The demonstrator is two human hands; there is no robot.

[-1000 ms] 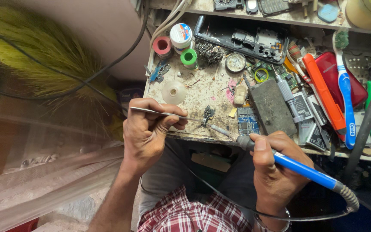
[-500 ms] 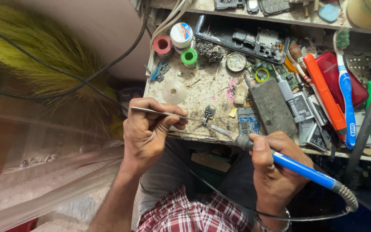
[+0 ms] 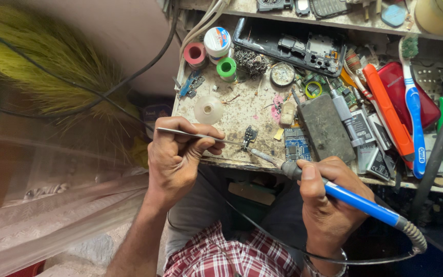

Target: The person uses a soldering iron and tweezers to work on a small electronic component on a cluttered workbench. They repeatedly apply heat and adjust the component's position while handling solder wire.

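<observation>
Now | left hand (image 3: 178, 156) pinches tweezers (image 3: 196, 135) | right hand (image 3: 329, 205) grips soldering iron (image 3: 355, 200) | tips at small part (image 3: 249, 137)

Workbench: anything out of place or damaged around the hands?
Yes. A gutted phone frame lies open at the back, and the bench is stained and littered with scraps. A battery overhangs the front edge. The small part being soldered looks intact.

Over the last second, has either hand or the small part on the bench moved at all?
Nothing visibly changed. The left hand still pinches the tweezers against the small part, and the right hand still holds the blue soldering iron with its tip at that part. The bench clutter sits as before.
</observation>
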